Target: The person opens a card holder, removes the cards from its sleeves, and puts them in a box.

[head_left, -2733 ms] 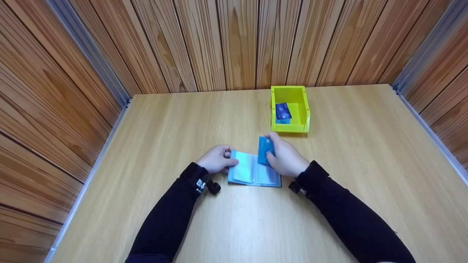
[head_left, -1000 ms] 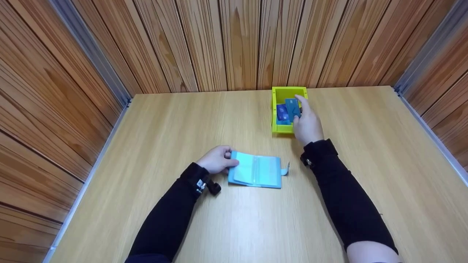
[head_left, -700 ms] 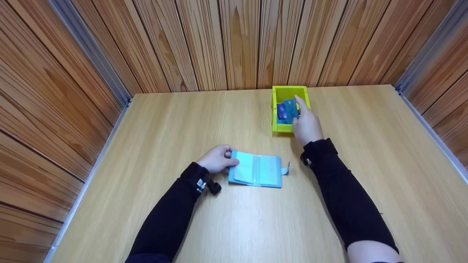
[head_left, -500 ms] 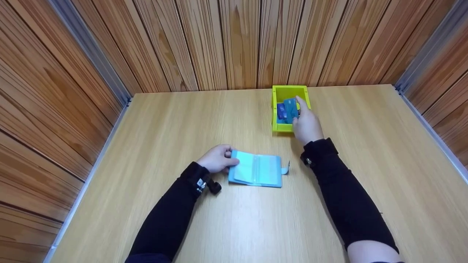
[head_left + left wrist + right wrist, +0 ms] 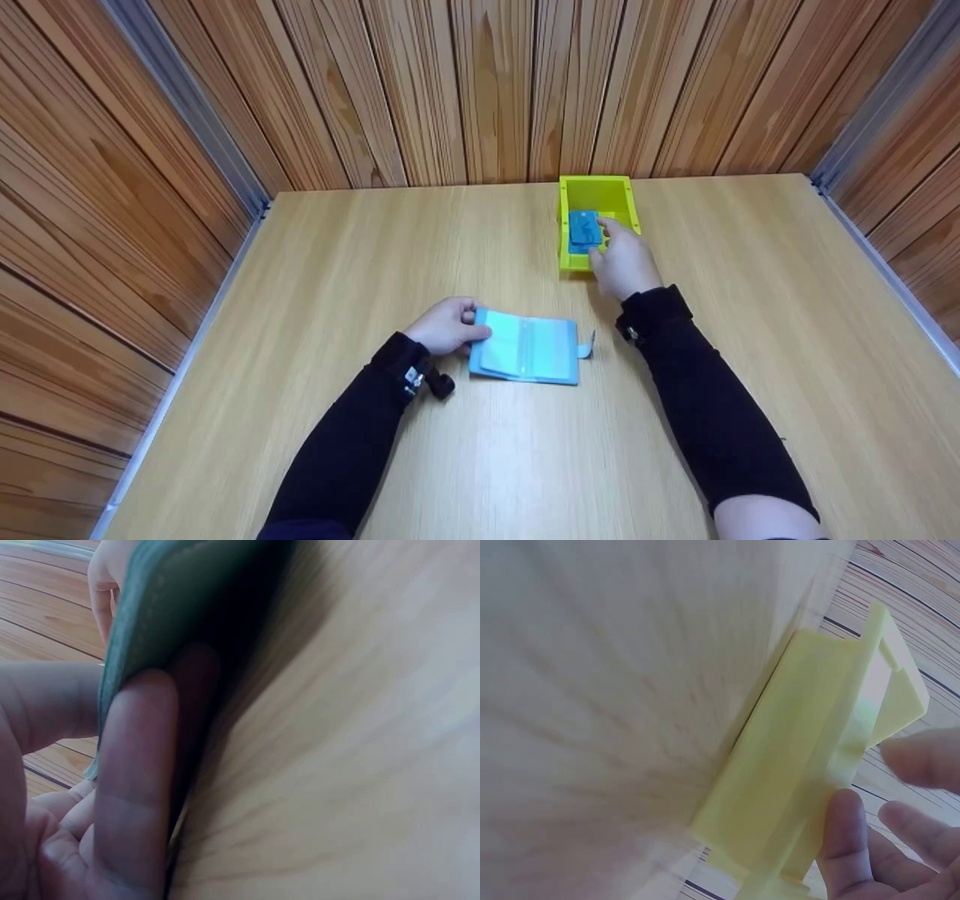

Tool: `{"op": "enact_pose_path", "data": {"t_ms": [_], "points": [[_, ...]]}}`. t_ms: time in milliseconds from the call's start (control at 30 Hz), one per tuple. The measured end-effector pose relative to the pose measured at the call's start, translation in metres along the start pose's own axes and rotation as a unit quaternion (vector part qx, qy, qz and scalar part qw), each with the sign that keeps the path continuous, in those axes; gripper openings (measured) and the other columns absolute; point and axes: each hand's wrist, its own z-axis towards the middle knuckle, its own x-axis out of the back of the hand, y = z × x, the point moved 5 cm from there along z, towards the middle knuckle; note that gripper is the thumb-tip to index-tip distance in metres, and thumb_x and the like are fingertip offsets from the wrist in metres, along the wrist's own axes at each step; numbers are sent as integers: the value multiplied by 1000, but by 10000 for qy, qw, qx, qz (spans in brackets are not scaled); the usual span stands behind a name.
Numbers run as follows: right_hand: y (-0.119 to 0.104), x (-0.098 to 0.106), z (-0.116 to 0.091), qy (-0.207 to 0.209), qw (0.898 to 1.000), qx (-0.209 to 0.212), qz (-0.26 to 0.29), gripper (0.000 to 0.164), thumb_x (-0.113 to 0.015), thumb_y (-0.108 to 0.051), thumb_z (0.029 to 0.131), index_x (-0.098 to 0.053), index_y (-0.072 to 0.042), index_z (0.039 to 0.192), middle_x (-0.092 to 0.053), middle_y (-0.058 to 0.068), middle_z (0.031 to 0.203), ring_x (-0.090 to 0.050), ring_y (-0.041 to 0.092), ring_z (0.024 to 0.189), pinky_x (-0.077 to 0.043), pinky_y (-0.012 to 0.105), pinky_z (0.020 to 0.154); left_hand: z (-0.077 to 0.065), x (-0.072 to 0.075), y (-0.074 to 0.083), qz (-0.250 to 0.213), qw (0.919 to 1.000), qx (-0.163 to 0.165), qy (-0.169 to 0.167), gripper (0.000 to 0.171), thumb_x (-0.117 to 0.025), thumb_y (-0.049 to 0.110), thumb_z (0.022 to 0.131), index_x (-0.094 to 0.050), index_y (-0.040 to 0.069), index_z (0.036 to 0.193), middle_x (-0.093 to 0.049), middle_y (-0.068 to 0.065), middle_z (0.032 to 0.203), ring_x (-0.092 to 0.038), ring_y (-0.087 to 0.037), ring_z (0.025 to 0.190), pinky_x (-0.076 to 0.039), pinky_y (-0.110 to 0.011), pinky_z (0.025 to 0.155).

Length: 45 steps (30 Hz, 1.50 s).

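The light-blue card holder [image 5: 517, 349] lies spread on the table [image 5: 480, 465], its strap [image 5: 585, 350] unfastened at three o'clock. At nine o'clock the left hand [image 5: 442, 328] pinches its edge between thumb and fingers. At one o'clock stands the yellow bin [image 5: 576, 264], blue cards [image 5: 585, 227] inside; at their four o'clock the right hand [image 5: 628, 262] has its fingers apart, seemingly gripping nothing. Apparently the cards' transfer is done; fastening the strap is left.

Wood-grain panels [image 5: 435, 90] rise behind and beside the pale worktop [image 5: 360, 255]. Grey strips [image 5: 189, 101], apparently metal, run up both far corners.
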Motion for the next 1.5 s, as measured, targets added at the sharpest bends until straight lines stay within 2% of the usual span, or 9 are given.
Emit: {"op": "enact_pose_path", "data": {"t_ms": [167,333,467,600,800,1000,1233,1500], "points": [[-2,1,-3,134,9996,238,2,57,-58,-25,99,-38,-8,149,-51,20,141,-52,34,126,-44,51,107,0,0,-1,27,10000,6,54,26,-69,15,92,-57,6,113,-72,-7,106,-71,-21,89,-62,-35,73],[-11,8,-10,80,9994,337,1,63,-59,-36,98,-35,-13,151,-48,16,143,-51,34,126,-44,53,107,0,2,-2,69,9999,97,85,28,-70,17,91,-58,8,114,-72,-5,105,-71,-21,88,-61,-34,72],[-25,18,-23,-72,9978,657,-34,67,-62,-40,96,-34,-15,151,-48,14,142,-50,36,126,-45,53,105,-1,2,-1,126,9999,51,78,27,-70,17,92,-58,8,114,-72,-4,106,-71,-21,89,-61,-34,72],[-40,20,-46,-570,9916,1120,-302,74,-68,-45,90,-37,-12,149,-48,13,142,-49,34,128,-44,54,107,-1,1,-1,190,9998,-23,65,26,-69,18,92,-58,8,113,-73,-5,105,-71,-20,87,-61,-33,71],[-47,-3,-88,-1439,9694,1635,-1134,85,-77,-52,80,-45,-8,145,-51,15,140,-52,32,124,-46,54,104,0,0,-2,218,9997,-25,82,24,-69,17,92,-58,7,110,-73,-4,104,-71,-19,85,-61,-32,69],[-43,-31,-108,-1861,9496,1805,-1761,95,-83,-57,70,-50,-2,140,-56,16,130,-54,28,113,-48,49,103,1,-2,-1,-46,10000,-79,-31,24,-68,12,92,-56,3,112,-72,-8,106,-71,-19,86,-61,-33,69],[-39,-45,-110,-1925,9443,1678,-2077,99,-84,-62,64,-53,-1,136,-56,11,118,-53,24,103,-51,43,96,0,-1,0,39,10000,-77,-2,23,-68,14,92,-56,5,109,-73,-6,105,-71,-19,86,-61,-33,70],[-38,-52,-109,-1889,9461,1665,-2035,103,-85,-62,63,-53,3,136,-55,14,120,-52,26,104,-50,43,96,0,0,1,85,9999,-81,-5,22,-69,15,92,-57,6,109,-73,-5,103,-71,-19,84,-61,-32,69]]}}
